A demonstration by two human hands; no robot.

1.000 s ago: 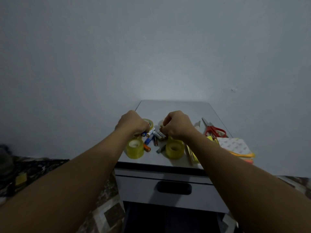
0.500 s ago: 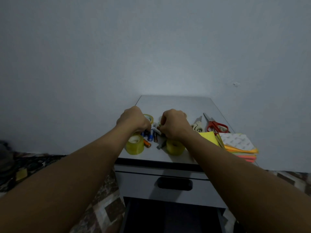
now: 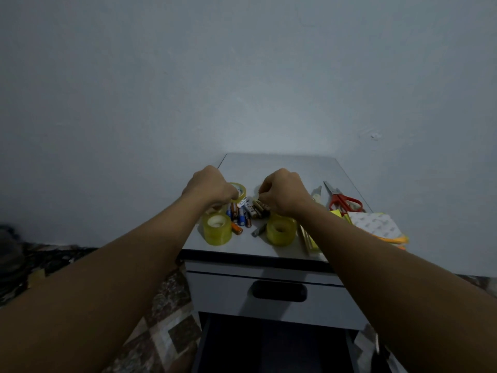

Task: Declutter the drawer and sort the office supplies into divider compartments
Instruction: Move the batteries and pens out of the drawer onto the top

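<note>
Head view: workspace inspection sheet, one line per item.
Surface: grey cabinet top, supplies on its front half.
Job's things: tape rolls, batteries heaped between the front rolls, scissors and sticky notes at right.
Clutter: nothing seen beyond the supplies.
Grippers: left hand and right hand curled over the batteries; grip hidden.
Cables: nothing seen.
Surroundings: bare wall, top drawer shut, patterned floor.

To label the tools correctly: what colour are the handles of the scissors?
Red. The scissors show best in the head view, the only one.
</note>
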